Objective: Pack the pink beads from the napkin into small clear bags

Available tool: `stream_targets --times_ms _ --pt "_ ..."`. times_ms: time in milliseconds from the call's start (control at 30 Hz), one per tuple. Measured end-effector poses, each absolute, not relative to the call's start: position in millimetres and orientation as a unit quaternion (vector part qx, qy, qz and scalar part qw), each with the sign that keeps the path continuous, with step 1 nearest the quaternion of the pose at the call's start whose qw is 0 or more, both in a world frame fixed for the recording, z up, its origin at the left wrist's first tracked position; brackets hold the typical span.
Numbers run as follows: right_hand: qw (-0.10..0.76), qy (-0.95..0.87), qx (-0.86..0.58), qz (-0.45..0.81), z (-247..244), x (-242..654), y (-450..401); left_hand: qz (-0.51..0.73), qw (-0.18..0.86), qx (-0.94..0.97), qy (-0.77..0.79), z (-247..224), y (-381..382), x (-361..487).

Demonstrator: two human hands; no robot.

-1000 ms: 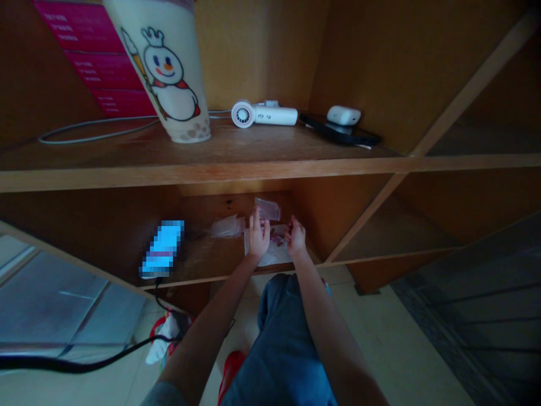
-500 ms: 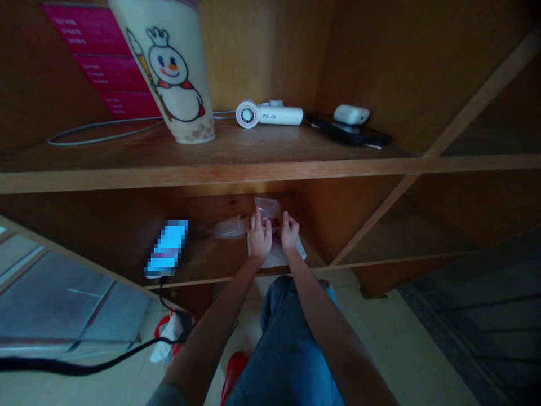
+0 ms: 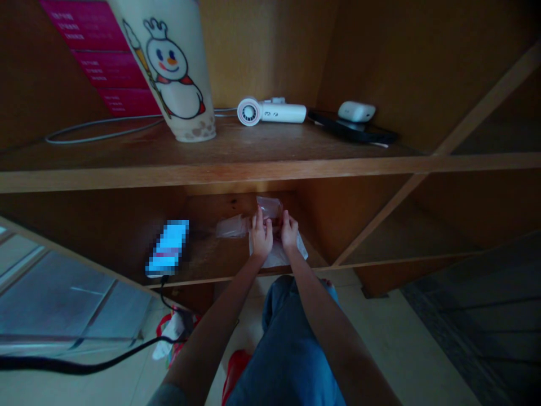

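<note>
On the lower shelf my left hand (image 3: 262, 239) lies with its fingers stretched forward and the thumb apart. Its fingertips reach the edge of a clear plastic bag (image 3: 270, 207). Just right of it, my right hand (image 3: 289, 232) is closed, fingers curled inward; what they grip is hidden. Something small and reddish shows faintly between the hands, too dim to name. Beneath both hands is a white sheet or flat wrapper (image 3: 276, 257). Another clear plastic packet (image 3: 232, 226) lies left of my left hand.
A lit phone (image 3: 168, 248) with a cable stands at the lower shelf's left. On the upper shelf (image 3: 253, 149) are a snowman-printed drink cup (image 3: 180, 73), a white handheld fan (image 3: 270, 111) and a white case (image 3: 356, 111) on a dark flat object. The shelf edge (image 3: 236, 175) overhangs the hands.
The view has shifted very slightly. Both hands keep nearly the same place and pose over the white sheet, and the packets lie as before.
</note>
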State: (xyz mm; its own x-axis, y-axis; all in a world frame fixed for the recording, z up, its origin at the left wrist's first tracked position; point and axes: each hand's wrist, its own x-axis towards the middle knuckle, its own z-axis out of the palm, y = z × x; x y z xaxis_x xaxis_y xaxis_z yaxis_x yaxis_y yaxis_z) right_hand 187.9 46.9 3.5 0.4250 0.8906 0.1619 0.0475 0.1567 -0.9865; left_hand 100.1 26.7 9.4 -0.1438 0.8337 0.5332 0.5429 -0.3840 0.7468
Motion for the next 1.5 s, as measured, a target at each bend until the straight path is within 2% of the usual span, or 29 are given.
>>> stream_targets --times_ms 533,767,867,1067,1333,1500 --pt "0.658 -0.384 -0.518 0.388 7.5 188.6 46.9 0.532 0.147 0.630 0.546 9.9 25.9 100.0" --pt "0.707 -0.276 -0.426 0.492 19.6 205.9 45.0 0.532 0.152 0.625 0.551 9.3 26.2 99.7" --pt "0.716 -0.252 -0.442 0.477 18.8 218.9 44.9 0.534 0.152 0.624 0.549 9.7 25.7 99.4" --pt "0.653 -0.359 -0.515 0.424 5.8 232.7 43.4 0.537 0.149 0.625 0.546 9.3 26.8 101.2" --pt "0.580 -0.468 -0.543 0.388 -6.4 231.2 37.7 0.536 0.154 0.630 0.540 10.5 30.6 101.5" --pt "0.581 -0.464 -0.547 0.386 -7.7 233.4 37.5 0.619 0.173 0.568 0.515 22.8 41.4 95.3"
